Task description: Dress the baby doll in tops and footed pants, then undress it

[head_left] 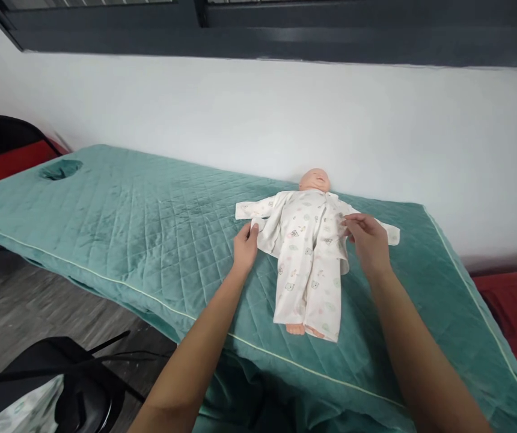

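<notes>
A baby doll point(315, 179) lies on its back, its head toward the wall and its bare toes showing at the near end. It wears a white printed baby shirt point(281, 210) with the sleeves stretched out to both sides, and matching baby trousers point(310, 288). At the shirt's left side, my left hand point(245, 246) pinches a flap of its cloth between thumb and fingers. My right hand point(369, 240) is closed at the shirt's right front, thumb and fingertips together on the fabric. The doll's hands are hidden in the sleeves.
Beneath the doll is a massage bed with a green quilted cover point(150, 228) and a face hole point(61, 169) at its far left. A white wall point(195, 114) runs behind. Black chair point(55, 373) with printed cloth point(28, 409) stands lower left; a red chair point(515, 307) is at right.
</notes>
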`<state>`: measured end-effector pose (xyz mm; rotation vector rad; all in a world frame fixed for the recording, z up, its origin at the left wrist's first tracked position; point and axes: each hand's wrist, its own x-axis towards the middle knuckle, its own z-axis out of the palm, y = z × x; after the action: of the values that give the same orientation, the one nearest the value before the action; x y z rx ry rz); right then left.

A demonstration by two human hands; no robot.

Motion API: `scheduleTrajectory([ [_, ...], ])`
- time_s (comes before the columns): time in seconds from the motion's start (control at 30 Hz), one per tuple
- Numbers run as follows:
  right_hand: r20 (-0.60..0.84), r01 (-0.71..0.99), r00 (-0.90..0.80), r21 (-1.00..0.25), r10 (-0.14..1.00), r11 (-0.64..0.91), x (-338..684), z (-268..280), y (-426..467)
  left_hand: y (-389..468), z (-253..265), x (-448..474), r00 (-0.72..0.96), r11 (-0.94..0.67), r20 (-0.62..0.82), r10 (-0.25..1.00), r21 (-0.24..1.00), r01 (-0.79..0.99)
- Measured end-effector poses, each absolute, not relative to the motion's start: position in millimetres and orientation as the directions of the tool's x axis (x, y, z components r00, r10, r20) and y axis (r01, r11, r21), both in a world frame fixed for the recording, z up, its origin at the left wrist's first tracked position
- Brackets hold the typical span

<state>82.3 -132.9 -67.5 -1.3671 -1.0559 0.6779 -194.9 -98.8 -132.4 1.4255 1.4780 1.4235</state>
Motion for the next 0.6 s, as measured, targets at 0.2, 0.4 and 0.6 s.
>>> scheduleTrajectory([
  [0.2, 0.300, 0.497, 0.436, -0.866, 0.848, 0.051, 81.1, -60.8, -74.9, -122.5, -96.0, -160.2, 0.030, -0.568, 0.591, 0.806, 0.759, 0.318],
  [0.4, 0.212, 0.722, 0.351, -0.682, 0.912, -0.120, 65.4, -51.3, -44.9, -140.4, -87.7, -139.9, 0.544, -0.845, 0.656, 0.523, 0.316, 0.432],
  [0.6, 0.173, 0.606, 0.384, -0.788, 0.907, -0.107, 65.2, -61.3, -44.7, -77.5, -78.6, -136.6, 0.039, -0.446, 0.476, 0.879, 0.791, 0.419],
])
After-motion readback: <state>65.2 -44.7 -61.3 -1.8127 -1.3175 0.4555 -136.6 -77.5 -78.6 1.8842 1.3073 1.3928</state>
